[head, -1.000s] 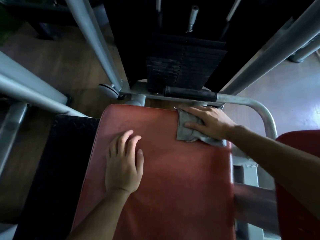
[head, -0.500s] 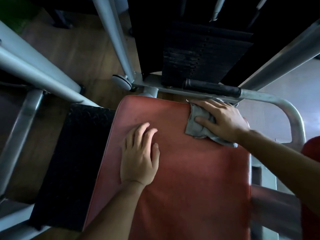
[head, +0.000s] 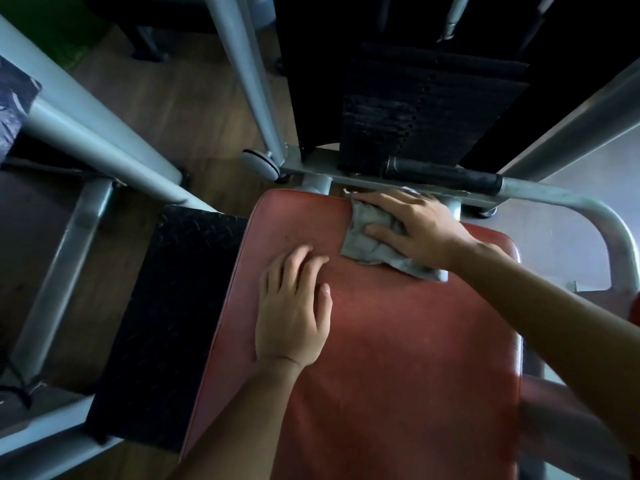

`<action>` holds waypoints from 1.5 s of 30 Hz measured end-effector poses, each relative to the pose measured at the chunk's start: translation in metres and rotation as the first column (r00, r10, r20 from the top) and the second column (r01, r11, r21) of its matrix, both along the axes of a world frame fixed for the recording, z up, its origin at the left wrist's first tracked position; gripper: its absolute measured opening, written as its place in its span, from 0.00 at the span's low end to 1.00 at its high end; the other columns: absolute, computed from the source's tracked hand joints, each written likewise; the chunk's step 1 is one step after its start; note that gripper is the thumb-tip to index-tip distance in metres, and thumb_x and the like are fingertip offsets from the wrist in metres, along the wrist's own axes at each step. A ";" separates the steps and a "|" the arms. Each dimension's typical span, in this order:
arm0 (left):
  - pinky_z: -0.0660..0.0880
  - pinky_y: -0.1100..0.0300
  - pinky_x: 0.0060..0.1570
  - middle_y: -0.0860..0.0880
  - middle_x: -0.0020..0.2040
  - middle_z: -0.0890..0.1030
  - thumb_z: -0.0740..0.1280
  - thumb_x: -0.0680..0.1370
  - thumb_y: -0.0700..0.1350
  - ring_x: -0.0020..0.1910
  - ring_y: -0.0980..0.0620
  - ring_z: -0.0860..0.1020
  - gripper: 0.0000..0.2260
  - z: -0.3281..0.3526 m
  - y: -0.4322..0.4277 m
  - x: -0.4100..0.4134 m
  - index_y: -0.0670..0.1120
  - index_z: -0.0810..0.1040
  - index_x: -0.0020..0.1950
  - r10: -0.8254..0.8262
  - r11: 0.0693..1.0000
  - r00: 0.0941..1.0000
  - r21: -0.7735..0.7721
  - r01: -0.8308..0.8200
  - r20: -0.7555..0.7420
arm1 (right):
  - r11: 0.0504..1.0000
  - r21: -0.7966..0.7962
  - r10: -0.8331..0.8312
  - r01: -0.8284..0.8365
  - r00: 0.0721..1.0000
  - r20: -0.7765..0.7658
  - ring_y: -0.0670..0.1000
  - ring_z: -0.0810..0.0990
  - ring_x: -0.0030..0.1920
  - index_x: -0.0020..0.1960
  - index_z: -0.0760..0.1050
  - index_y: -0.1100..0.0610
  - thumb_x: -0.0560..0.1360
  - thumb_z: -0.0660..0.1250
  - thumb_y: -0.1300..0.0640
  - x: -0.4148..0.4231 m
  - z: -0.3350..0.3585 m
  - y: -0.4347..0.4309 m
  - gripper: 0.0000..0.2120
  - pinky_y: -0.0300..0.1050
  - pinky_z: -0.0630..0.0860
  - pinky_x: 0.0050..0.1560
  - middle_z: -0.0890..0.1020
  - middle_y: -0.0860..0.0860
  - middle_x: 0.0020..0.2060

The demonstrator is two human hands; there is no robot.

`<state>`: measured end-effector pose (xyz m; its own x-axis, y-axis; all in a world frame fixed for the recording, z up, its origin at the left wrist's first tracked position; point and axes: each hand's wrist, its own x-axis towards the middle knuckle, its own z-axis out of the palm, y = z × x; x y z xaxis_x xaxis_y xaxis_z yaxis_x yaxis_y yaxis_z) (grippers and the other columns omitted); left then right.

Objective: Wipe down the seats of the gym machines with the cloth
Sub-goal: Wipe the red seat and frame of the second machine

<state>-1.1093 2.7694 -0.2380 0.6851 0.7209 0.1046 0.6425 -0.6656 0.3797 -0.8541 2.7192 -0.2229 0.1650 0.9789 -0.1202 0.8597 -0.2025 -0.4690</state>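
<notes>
A red padded seat (head: 398, 358) fills the middle of the head view. My right hand (head: 419, 230) presses a grey cloth (head: 367, 244) flat onto the seat's far edge, fingers spread over it and pointing left. My left hand (head: 294, 306) rests palm down on the seat's left part, just below and left of the cloth, holding nothing. Part of the cloth is hidden under my right palm.
A grey tube with a black grip (head: 443, 174) runs along the seat's far edge, with a black weight stack (head: 426, 109) behind it. A black footplate (head: 166, 317) lies left of the seat. Grey frame bars (head: 104, 143) cross the wooden floor (head: 180, 98) at left.
My right hand has slid the cloth leftward along the seat's far edge. My left hand has stayed flat on the seat. The camera has shifted.
</notes>
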 end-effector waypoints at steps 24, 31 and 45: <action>0.72 0.63 0.63 0.49 0.58 0.80 0.69 0.80 0.43 0.60 0.51 0.76 0.09 -0.007 0.020 -0.063 0.41 0.82 0.57 0.220 0.975 0.890 -0.086 -0.203 0.400 | 0.998 0.060 -0.023 0.023 1.000 -0.005 0.48 0.77 0.63 0.71 0.69 0.39 0.80 0.58 0.38 -0.061 -0.002 0.085 0.20 0.48 0.72 0.62 0.79 0.42 0.65; 0.72 0.60 0.65 0.44 0.59 0.80 0.70 0.79 0.40 0.59 0.46 0.76 0.09 -0.006 0.020 -0.060 0.39 0.81 0.58 0.184 0.981 0.932 -0.003 -0.193 0.313 | 0.998 -0.062 -0.010 0.002 0.992 -0.126 0.50 0.76 0.66 0.73 0.69 0.40 0.80 0.62 0.39 -0.055 0.011 0.093 0.22 0.48 0.72 0.64 0.78 0.44 0.67; 0.75 0.53 0.63 0.46 0.60 0.79 0.69 0.80 0.39 0.61 0.48 0.75 0.08 -0.009 0.022 -0.060 0.39 0.80 0.59 0.178 0.983 0.937 -0.008 -0.184 0.300 | 0.994 0.081 0.064 -0.067 0.997 0.040 0.51 0.77 0.64 0.71 0.70 0.41 0.82 0.56 0.40 -0.073 -0.003 0.111 0.19 0.50 0.69 0.64 0.79 0.43 0.66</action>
